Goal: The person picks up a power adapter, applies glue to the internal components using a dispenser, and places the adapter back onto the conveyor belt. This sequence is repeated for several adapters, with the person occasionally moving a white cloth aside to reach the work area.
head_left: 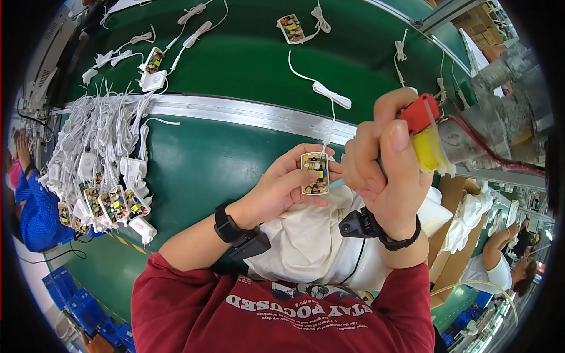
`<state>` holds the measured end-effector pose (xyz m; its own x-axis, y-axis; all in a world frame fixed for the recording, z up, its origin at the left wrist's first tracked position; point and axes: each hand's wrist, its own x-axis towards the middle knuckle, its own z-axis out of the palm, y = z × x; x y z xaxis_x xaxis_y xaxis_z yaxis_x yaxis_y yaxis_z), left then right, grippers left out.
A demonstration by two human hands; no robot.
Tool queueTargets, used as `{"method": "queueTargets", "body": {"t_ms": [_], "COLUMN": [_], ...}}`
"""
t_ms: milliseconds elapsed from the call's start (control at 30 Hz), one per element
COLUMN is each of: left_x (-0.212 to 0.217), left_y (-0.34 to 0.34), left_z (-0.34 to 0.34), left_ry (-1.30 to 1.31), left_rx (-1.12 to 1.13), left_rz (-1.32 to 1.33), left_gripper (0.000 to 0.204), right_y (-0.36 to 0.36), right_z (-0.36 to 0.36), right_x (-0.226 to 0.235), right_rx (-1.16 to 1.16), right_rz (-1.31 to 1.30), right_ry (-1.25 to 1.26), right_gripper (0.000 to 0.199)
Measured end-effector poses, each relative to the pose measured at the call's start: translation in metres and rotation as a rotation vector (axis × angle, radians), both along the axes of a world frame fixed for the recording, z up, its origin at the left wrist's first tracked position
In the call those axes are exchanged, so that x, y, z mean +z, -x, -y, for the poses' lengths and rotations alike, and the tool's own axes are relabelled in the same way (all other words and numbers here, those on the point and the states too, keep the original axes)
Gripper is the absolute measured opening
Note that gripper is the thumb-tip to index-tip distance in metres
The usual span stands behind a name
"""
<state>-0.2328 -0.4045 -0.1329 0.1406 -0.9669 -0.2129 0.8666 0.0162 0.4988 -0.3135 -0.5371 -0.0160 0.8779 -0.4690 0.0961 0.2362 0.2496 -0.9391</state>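
Above the green belt (235, 159), left hand (282, 185) grips a circuit board (316, 173); right hand (385, 170) clamps a red-and-yellow tool (425, 135).

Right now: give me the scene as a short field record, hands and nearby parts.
left hand: holds an open adapter, circuit board showing, white cord attached
right hand: wrapped around a hanging power tool with red and yellow collar
surface: green conveyor belt
left of hands: pile of corded adapters
on belt: loose adapter

Green conveyor belt (247, 59), heap of white corded adapters (106, 170), blue crates (82, 306), cardboard boxes (453, 259)
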Motion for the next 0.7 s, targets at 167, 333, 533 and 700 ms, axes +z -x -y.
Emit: {"method": "queueTargets", "body": {"t_ms": [167, 333, 533, 700], "left_x": [0.0023, 0.0033, 0.0034, 0.0049], "left_y": [0.0005, 0.0019, 0.0014, 0.0016], "left_z": [0.0001, 0.0013, 0.0006, 0.0002], "left_ry": [0.051, 0.117, 0.126, 0.135], "left_rx": [-0.028, -0.059, -0.053, -0.065], "left_rz": [-0.09, -0.203, -0.223, -0.22], "left_gripper": [0.042, 0.044, 0.045, 0.044], "right_y": [0.0008, -0.0026, -0.0018, -0.0031], "right_z": [0.0001, -0.0055, -0.0055, -0.0076], "right_x": [0.0015, -0.0046, -0.006, -0.0067], "right_rx": [0.038, 0.023, 0.017, 0.044], "right_rz": [0.005, 0.007, -0.05, -0.002], "right_ry": [0.015, 0.221, 0.262, 0.237], "right_gripper": [0.025, 0.031, 0.03, 0.03]}}
